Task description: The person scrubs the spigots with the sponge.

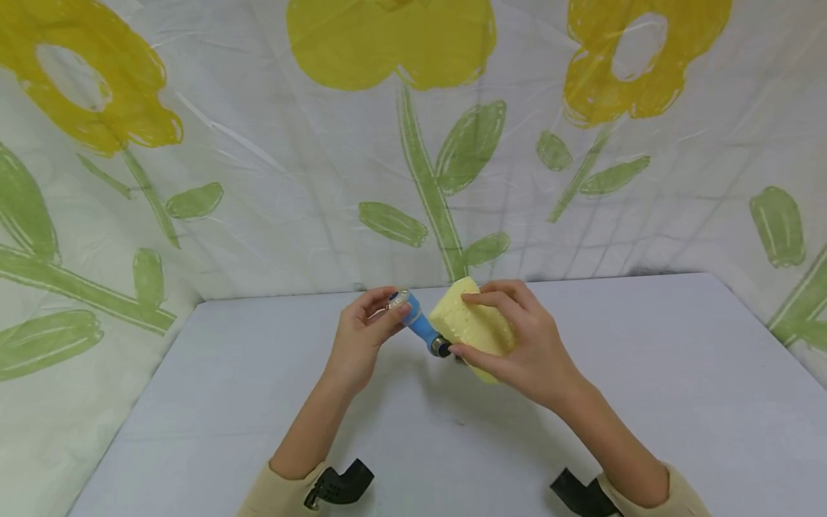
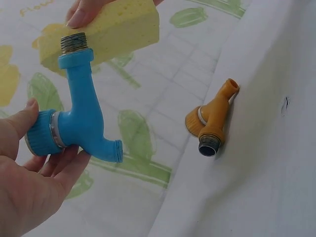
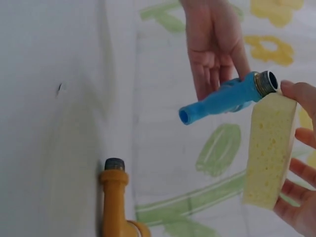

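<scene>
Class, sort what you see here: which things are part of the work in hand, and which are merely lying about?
In hand:
- blue tap, gripped by the left hand
- yellow sponge, held by the right hand against the tap's threaded end

Lying about:
- orange tap, untouched on the table

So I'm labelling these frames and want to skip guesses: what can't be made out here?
- Orange tap: absent from the head view, where the hands and sponge may cover it; the right wrist view's bottom edge cuts off its lower part.
- Blue tap: its spout is hidden in the head view.
- Yellow sponge: the right hand covers much of it.
- Small dark mark on the table: too small to identify.
</scene>
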Available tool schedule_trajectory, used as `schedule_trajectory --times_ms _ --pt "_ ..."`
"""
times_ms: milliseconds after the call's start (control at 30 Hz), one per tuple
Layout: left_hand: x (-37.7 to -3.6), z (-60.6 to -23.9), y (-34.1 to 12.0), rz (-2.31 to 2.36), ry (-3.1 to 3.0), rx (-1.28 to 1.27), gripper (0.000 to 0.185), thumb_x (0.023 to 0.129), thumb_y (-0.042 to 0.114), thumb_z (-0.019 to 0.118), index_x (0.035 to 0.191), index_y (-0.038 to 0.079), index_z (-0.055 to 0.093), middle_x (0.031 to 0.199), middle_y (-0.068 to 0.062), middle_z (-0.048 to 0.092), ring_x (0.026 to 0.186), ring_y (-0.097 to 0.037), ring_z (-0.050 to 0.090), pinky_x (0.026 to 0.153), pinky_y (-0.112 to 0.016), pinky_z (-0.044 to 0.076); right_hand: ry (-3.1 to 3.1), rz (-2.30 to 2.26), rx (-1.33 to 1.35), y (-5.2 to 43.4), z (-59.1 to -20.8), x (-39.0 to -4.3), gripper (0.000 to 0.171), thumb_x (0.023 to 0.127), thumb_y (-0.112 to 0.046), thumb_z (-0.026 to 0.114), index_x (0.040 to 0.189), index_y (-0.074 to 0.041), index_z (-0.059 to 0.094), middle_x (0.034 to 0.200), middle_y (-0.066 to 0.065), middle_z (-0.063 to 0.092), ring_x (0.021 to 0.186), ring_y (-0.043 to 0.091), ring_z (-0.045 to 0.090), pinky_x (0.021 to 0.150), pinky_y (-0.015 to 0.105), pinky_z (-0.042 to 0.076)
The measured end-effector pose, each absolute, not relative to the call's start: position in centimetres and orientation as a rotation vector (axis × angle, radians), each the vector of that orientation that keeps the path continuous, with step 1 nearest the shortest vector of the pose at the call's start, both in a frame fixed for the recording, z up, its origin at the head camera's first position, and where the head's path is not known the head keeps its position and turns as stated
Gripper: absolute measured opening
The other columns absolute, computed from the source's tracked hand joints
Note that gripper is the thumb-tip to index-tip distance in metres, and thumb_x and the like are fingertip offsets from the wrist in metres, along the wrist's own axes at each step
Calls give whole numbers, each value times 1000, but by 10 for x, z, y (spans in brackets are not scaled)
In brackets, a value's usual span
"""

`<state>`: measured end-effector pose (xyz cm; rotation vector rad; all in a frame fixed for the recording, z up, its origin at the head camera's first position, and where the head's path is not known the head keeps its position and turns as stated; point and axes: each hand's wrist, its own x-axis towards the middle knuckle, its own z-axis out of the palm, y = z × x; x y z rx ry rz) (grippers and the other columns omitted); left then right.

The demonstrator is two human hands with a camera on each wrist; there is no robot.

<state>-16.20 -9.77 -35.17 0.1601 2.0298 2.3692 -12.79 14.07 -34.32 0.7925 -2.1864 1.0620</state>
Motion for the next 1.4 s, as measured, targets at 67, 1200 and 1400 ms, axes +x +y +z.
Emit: schedule_trajectory --times_ms 67,1200,1400 --pt "-162 -352 -98 2363 2031 160 36 100 -6 66 134 -14 57 114 -9 67 98 -6 70 95 -29 62 -2181 1060 791 140 -343 -127 62 67 -13 100 123 -10 73 122 10 62 117 27 61 96 19 50" --pt "-160 -349 -107 2259 2012 220 45 94 -7 72 138 -5 64 131 -9 65 101 -9 72 97 -27 60 -2169 1198 690 148 -338 -131 59 69 -6 97 123 -7 72 122 10 66 101 17 59 74 26 54" --pt "-159 -350 -106 2244 2045 237 45 93 -8 74 137 -7 65 126 -7 68 98 -11 72 94 -28 61 -2214 1274 644 152 -338 -131 56 73 -6 95 125 -9 72 123 7 66 97 14 55 76 27 56"
